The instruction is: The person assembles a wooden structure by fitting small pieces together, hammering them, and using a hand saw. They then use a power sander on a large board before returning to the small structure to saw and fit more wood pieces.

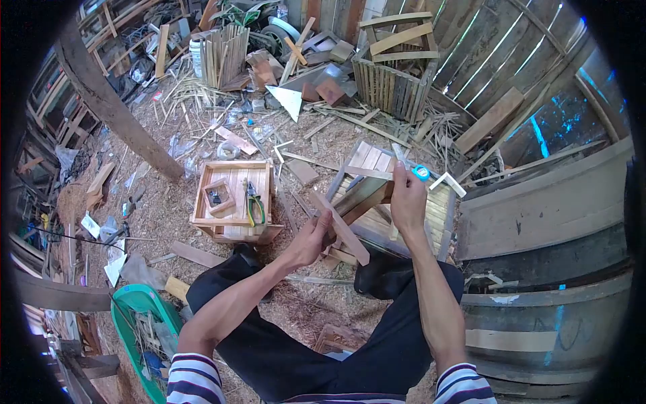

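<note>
I have the wooden assembly [341, 227] in the middle of my head view, held in the air in front of the knees: a flat strip on the near side, a darker bar [363, 195] running away from it. My left hand [311, 241] has its grip clamped around the near strip; my right hand [408, 205] has its fingers together on a pale narrow piece [400, 153] that sticks up above them, and I cannot tell whether that grip also takes the far end of the bar. A round teal item [421, 173] sits just beside the right fingers. Beneath, I see a slatted panel [441, 215] near the right boot. To the left stands a wooden box [267, 185], bearing a small wooden frame [229, 201] and pliers [256, 210] with green and yellow handles. Farther out, I make out a white triangular sheet [286, 102] on the shaving-strewn floor [161, 222], a slatted crate [387, 91] against the plank wall [494, 50], and a green tub [123, 320] at lower left.
</note>
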Demonstrator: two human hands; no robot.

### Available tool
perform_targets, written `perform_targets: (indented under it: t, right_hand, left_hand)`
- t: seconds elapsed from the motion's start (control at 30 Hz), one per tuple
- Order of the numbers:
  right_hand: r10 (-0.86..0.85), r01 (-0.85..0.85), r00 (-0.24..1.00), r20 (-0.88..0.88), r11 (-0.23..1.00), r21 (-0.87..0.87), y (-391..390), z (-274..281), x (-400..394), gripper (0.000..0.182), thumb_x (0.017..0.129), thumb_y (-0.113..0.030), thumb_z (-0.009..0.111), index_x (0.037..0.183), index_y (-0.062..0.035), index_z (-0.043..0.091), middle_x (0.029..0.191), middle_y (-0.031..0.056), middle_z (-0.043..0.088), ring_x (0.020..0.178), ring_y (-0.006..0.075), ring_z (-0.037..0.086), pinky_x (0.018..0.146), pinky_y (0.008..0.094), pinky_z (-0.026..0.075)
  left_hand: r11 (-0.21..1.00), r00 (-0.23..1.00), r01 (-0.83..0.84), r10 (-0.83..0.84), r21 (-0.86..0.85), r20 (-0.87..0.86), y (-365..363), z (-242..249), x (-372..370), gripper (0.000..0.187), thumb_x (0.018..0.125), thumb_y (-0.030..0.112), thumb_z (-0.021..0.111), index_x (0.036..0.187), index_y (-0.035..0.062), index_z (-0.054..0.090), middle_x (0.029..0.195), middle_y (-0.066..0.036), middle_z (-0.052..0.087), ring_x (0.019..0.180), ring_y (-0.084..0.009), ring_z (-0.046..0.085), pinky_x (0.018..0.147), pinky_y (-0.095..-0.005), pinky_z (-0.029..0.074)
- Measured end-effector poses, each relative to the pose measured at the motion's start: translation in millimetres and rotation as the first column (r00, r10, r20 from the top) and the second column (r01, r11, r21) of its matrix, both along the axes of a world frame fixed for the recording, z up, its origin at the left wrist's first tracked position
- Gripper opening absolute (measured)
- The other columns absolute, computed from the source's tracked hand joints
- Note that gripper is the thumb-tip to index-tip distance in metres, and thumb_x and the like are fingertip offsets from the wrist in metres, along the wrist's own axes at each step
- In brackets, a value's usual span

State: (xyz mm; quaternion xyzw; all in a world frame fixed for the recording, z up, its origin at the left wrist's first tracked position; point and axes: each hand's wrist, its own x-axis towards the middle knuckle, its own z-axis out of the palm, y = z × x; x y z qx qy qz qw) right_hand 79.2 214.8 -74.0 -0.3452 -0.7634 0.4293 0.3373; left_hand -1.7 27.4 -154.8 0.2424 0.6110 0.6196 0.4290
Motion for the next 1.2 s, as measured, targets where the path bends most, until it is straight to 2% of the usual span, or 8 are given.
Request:
perform_targets:
  t: [0.1,0.2,0.5,0.77,0.93,1.0,1.1,1.2]
  right_hand:
    - [0.011,-0.011,1.000,-0.013,0.999,0.034,-1,0,1,0.056,0.096,-0.043,0.049,0.075,0.0072,0.062,0.056,0.0123,0.056,0.050,0.0202,0.059,0.049,0.0347,0.046]
    - [0.025,-0.031,0.997,-0.069,0.996,-0.086,-1,-5,4,0.056,0.096,-0.043,0.049,0.075,0.0076,0.061,0.057,0.0125,0.056,0.049,0.0196,0.058,0.047,0.0344,0.046]
    - [0.072,-0.073,0.997,0.021,0.997,0.033,17,-5,4,0.060,0.099,-0.049,0.039,0.090,0.0053,0.062,0.070,0.0081,0.061,0.062,0.0154,0.062,0.054,0.0290,0.055]
    - [0.152,-0.171,0.985,-0.077,0.886,-0.432,17,14,20,0.071,0.097,-0.061,0.028,0.129,-0.0003,0.047,0.117,0.0165,0.057,0.098,0.0174,0.059,0.084,0.0333,0.047]
    - [0.194,-0.213,0.977,-0.087,0.896,-0.390,23,5,23,0.060,0.097,-0.054,0.038,0.126,-0.0017,0.049,0.110,0.0132,0.062,0.094,0.0184,0.060,0.081,0.0320,0.048]
    - [0.224,-0.217,0.942,0.250,0.975,-0.056,26,-4,28,0.048,0.096,-0.041,0.048,0.117,0.0020,0.055,0.102,0.0169,0.065,0.092,0.0230,0.063,0.081,0.0337,0.049]
    - [0.233,-0.305,0.842,0.487,0.949,0.074,24,-31,37,0.038,0.093,-0.030,0.054,0.111,0.0038,0.058,0.096,0.0214,0.066,0.092,0.0291,0.064,0.084,0.0361,0.049]
    - [0.154,-0.347,0.734,0.661,0.922,0.171,23,-73,48,0.041,0.089,-0.026,0.059,0.118,0.0015,0.053,0.108,0.0234,0.060,0.102,0.0389,0.057,0.086,0.0460,0.046]
  left_hand:
    - [0.986,0.981,0.139,-0.126,-0.088,0.145,-7,7,-5,0.082,0.091,0.071,0.030,0.135,0.0018,0.036,0.104,-0.003,0.053,0.081,-0.0088,0.047,0.067,-0.0211,0.038]
    - [0.997,0.997,-0.005,-0.001,0.079,0.071,3,-6,1,0.074,0.092,0.069,0.029,0.087,-0.0008,0.053,0.059,0.002,0.038,0.052,-0.0099,0.035,0.048,-0.0276,0.030]
    - [0.998,0.994,0.042,-0.038,0.039,-0.102,4,4,-3,0.070,0.093,0.067,0.029,0.089,0.0007,0.052,0.062,0.003,0.037,0.055,-0.0085,0.035,0.050,-0.0267,0.030]
    - [0.999,0.998,0.039,-0.039,-0.003,-0.040,-1,9,-18,0.065,0.095,0.062,0.035,0.094,-0.0005,0.052,0.065,0.003,0.041,0.056,-0.0079,0.036,0.050,-0.0253,0.030]
    - [0.989,0.988,-0.136,0.132,0.048,0.085,-6,15,-33,0.062,0.095,0.059,0.040,0.103,-0.0008,0.053,0.073,0.002,0.046,0.064,-0.0087,0.041,0.057,-0.0248,0.034]
    - [0.994,0.998,0.035,-0.030,-0.105,0.052,-19,35,-52,0.054,0.095,0.048,0.051,0.117,-0.0019,0.049,0.099,-0.006,0.059,0.090,-0.0172,0.056,0.083,-0.0291,0.045]
    - [1.000,0.922,-0.014,0.022,0.024,-0.387,-27,25,-59,0.047,0.091,0.029,0.063,0.123,-0.0018,0.045,0.110,-0.011,0.059,0.104,-0.0206,0.055,0.095,-0.0322,0.041]
    - [0.998,0.905,-0.059,0.042,-0.029,-0.424,-37,15,-73,0.045,0.088,0.011,0.064,0.127,0.0033,0.044,0.114,-0.012,0.056,0.103,-0.0185,0.055,0.093,-0.0324,0.042]
